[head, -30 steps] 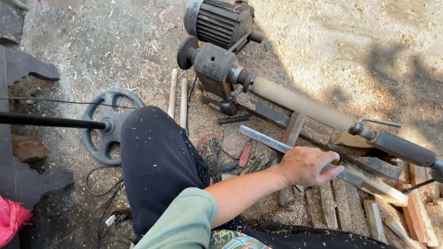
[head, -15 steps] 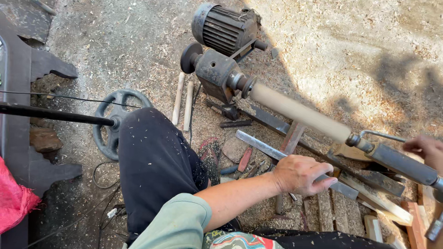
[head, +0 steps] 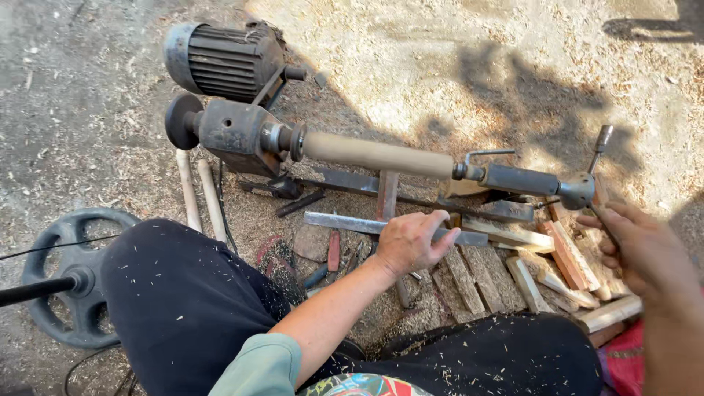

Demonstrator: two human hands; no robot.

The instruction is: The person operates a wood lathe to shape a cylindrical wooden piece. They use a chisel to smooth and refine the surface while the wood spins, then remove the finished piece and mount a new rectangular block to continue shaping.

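Sawdust-strewn ground carries a floor lathe, its electric motor (head: 220,62) at the far left. You sit before the wooden spindle (head: 378,154), which runs left to right. Your left hand (head: 411,240) presses on the flat steel bar (head: 345,222) just below it, fingers together; your right hand (head: 642,253) hovers loosely curled beside the tailstock (head: 528,180).

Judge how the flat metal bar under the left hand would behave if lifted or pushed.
The metal bar looks like solid steel, so probably stiff and heavy for its size. It lies flat on sawdust, so it would likely slide rather than roll. The left hand rests near one end; lifted there, the far end may dip.
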